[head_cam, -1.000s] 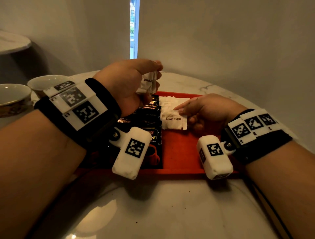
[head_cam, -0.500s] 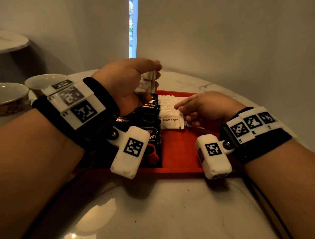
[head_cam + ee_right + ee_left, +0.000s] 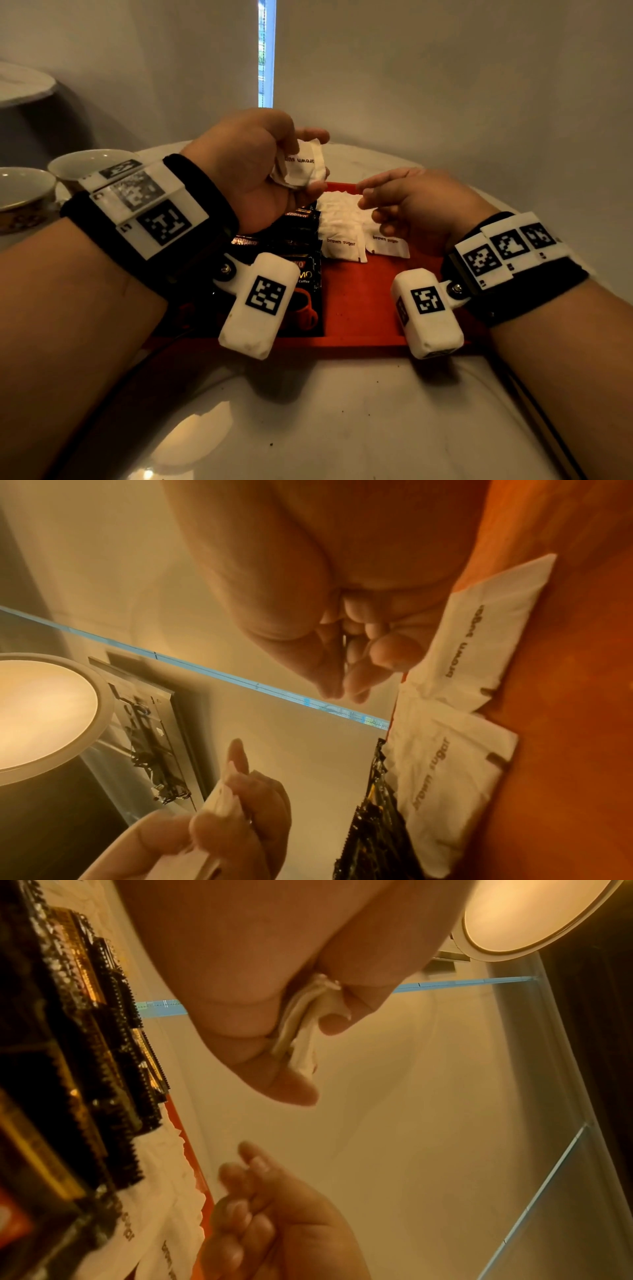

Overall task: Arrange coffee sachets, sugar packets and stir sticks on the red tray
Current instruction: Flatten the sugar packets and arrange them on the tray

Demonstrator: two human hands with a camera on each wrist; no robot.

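Lifting away from the red tray [image 3: 359, 301], the right hand [image 3: 411, 209] now holds nothing; its fingers are loosely curled, the forefinger reaching toward the left hand [image 3: 253, 171]. A second sugar packet [image 3: 387, 245] lies where that hand pressed half a second ago, just beside the first sugar packet [image 3: 342, 236], which sits beside the dark coffee sachets [image 3: 298, 246] (these overlap in a row on the tray's left part). The left hand grips a small bunch of sugar packets [image 3: 305, 168] above the tray. I judge the right hand goes to take the next one. No stir sticks are visible.
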